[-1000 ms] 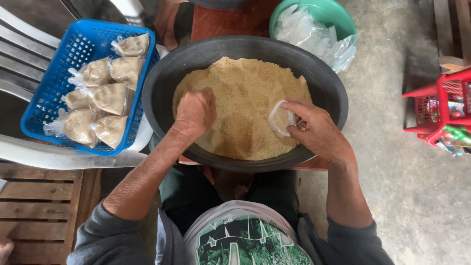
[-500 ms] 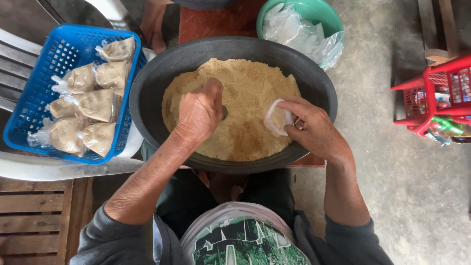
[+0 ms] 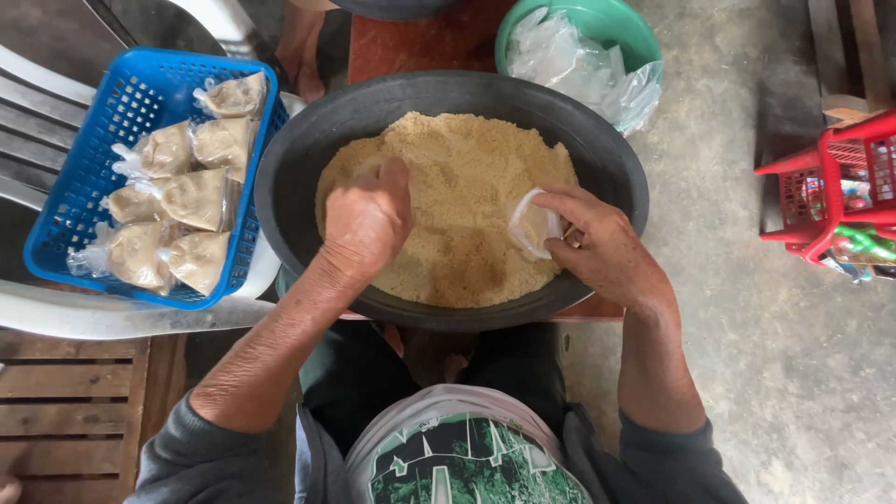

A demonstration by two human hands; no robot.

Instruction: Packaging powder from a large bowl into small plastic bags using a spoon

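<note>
A wide black basin [image 3: 299,149] sits in front of me, filled with tan crumbly grain [image 3: 476,177]. My left hand [image 3: 367,220] is closed into a fist, dug into the grain at the basin's left side; what it grips is hidden. My right hand [image 3: 597,241] holds a small clear plastic bag [image 3: 534,224] open at the basin's right side, partly filled with grain.
A blue plastic basket [image 3: 103,121] with several filled, tied bags [image 3: 187,196] rests on a white chair [image 3: 121,317] to the left. A green bowl [image 3: 616,19] of empty clear bags stands behind the basin. A red rack [image 3: 831,187] stands at the right on the concrete floor.
My left hand slid a little toward me through the grain. My right hand keeps the small bag in about the same place. The view shifted slightly.
</note>
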